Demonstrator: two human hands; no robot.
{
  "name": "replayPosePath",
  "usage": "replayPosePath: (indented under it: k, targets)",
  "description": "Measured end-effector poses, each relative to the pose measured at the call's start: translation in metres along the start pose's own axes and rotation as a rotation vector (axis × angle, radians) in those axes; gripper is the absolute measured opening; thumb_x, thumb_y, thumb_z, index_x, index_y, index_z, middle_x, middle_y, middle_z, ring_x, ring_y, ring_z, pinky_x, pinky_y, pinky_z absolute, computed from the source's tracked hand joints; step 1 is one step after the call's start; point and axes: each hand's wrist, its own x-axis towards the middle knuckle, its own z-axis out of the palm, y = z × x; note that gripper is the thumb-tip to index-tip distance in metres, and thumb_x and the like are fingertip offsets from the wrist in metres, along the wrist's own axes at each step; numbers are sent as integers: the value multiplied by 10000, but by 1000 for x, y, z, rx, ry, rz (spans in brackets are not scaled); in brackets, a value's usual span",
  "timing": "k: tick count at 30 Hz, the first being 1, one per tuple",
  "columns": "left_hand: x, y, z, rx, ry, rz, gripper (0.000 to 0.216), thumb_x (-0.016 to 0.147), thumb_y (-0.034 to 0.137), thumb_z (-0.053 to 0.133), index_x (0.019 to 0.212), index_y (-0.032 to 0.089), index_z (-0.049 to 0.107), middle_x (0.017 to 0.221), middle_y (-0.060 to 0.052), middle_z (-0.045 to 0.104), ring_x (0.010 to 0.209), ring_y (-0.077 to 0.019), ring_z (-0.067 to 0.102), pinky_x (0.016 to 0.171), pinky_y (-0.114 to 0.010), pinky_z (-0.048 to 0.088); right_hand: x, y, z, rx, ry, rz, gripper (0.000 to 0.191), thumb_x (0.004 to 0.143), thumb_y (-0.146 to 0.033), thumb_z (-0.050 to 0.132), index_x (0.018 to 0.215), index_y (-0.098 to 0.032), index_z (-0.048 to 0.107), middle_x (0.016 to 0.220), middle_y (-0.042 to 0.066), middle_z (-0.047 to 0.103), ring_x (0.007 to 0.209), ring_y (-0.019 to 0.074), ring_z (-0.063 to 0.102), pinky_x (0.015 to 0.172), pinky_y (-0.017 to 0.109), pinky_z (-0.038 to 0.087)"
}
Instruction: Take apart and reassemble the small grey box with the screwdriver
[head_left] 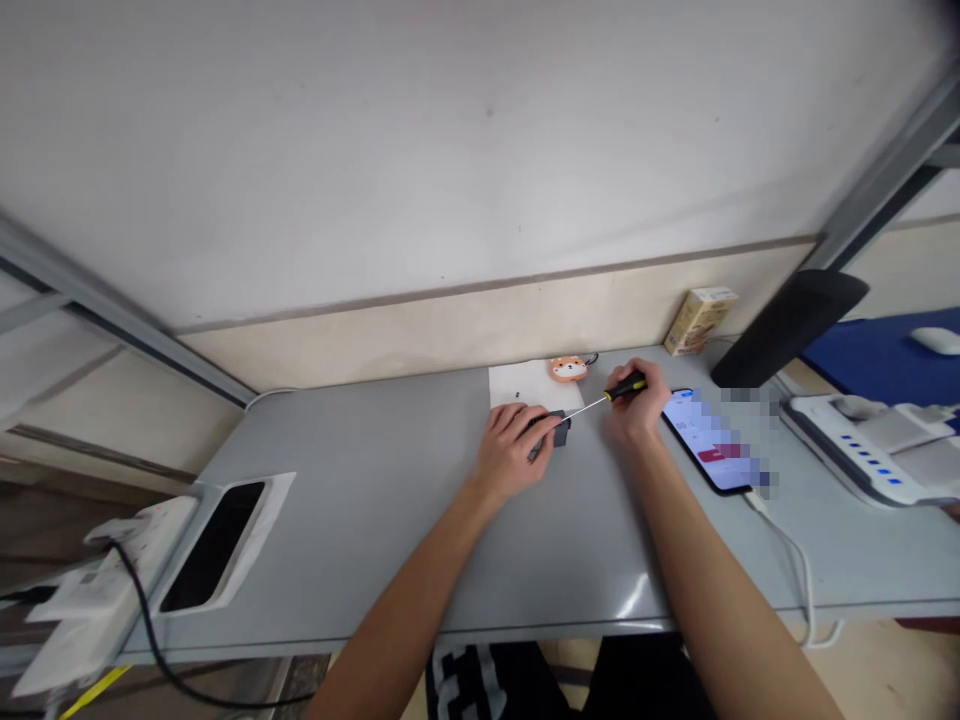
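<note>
In the head view my left hand [516, 447] is closed over a small dark grey boxy device [561, 430], holding it on the table; the fingers cover much of it. My right hand [637, 400] grips the black and yellow handle of a screwdriver [627, 387]. The screwdriver's thin shaft slants down to the left, and its tip meets or nearly meets the device; contact is too small to tell. Just behind the device lies a white sheet of paper [525, 382] bearing tiny dark bits [517, 395]. An orange animal-face case [568, 369] rests at the paper's far right.
Right of my right hand lies a lit phone [709, 440] with a white cable [795, 550]. Beyond stand a small carton [700, 320], a dark upright object [787, 328] and a white power strip [862, 460]. At left are a dark-screened phone [214, 545] and another power strip [112, 590].
</note>
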Motion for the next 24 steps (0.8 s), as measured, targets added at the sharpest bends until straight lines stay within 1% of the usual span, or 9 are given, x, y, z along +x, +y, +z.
replayPosePath:
  k: [5,8,11,13,15,18,20,22,24]
  targets:
    - [0,0,-1,21,-10,14,229,910,141,634,1096,256,702,1066,-35,738,973,-206,642,900,-390,480,1,0,-2,-8,4,-9,256,745,-356,636,635,-221,448,575,-43,434,514,100,422,406,227,324]
    - [1,0,-2,54,-42,40,226,903,128,622,1076,251,701,1084,-41,729,989,-214,630,911,-399,471,1,-1,-1,-4,21,-11,220,740,-328,616,634,-218,457,567,-41,434,510,97,416,399,220,307]
    - [2,-1,-5,83,-85,72,236,897,116,603,1076,239,695,1100,-50,716,997,-224,616,917,-413,465,2,-2,-1,-16,32,-19,236,767,-318,610,635,-219,443,572,-42,428,514,97,423,415,216,335]
    - [3,-1,-8,96,-126,81,254,900,109,585,1094,236,690,1112,-55,708,999,-232,608,917,-419,464,3,-3,-1,-58,40,-22,287,809,-355,602,631,-221,421,580,-43,425,506,97,424,409,224,334]
    - [4,-1,-10,99,-172,78,285,909,103,566,1127,242,685,1140,-59,697,1010,-236,602,927,-423,464,4,-1,-2,-117,69,-12,331,846,-410,584,630,-224,416,577,-44,434,475,98,408,380,240,291]
    - [4,1,-14,103,-239,71,344,916,93,547,1193,257,668,1185,-62,683,1041,-244,592,941,-420,466,4,4,-2,-214,114,21,366,870,-491,594,645,-223,486,542,-44,469,425,97,391,360,254,235]
    - [3,4,-15,104,-260,76,360,916,96,548,1220,254,657,1200,-65,678,1069,-254,582,952,-421,467,1,9,-1,-312,81,37,389,877,-553,603,691,-214,570,533,-35,515,415,96,397,371,252,232]
    - [2,6,-15,95,-257,98,351,914,106,553,1221,241,653,1200,-71,678,1077,-259,576,954,-422,468,-4,14,0,-432,-13,26,423,882,-607,598,747,-207,629,554,-26,562,429,96,405,393,252,246]
    - [0,8,-14,78,-247,124,336,914,113,552,1211,232,655,1194,-73,682,1071,-256,578,945,-416,470,-8,19,1,-548,-124,-19,453,875,-643,605,764,-206,649,572,-27,583,450,97,405,423,257,276]
